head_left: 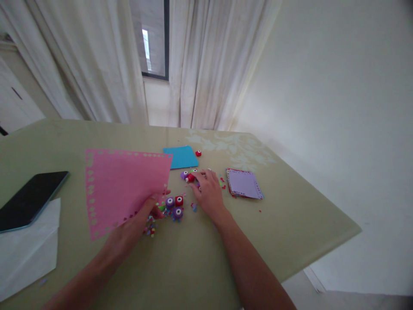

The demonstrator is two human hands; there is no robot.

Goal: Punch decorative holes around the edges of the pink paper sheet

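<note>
My left hand [146, 215] grips the lower right corner of a pink paper sheet [122, 187] with punched edges, holding it tilted up off the table. My right hand [208, 189] lies palm down on the table, fingers reaching onto a small red punch [190, 178] beside a purple punch [183, 174]. Between my hands sit more small craft punches, purple [170, 202], red [179, 200] and another purple one [177, 212], with coloured paper bits [151, 228] scattered around.
A blue paper [180, 156] and a lone red punch [198, 153] lie farther back. A stack of punched lilac papers [244, 184] sits right of my right hand. A dark phone [29, 199] rests on white paper [29, 249] at left. The table edge [322, 254] runs along the right.
</note>
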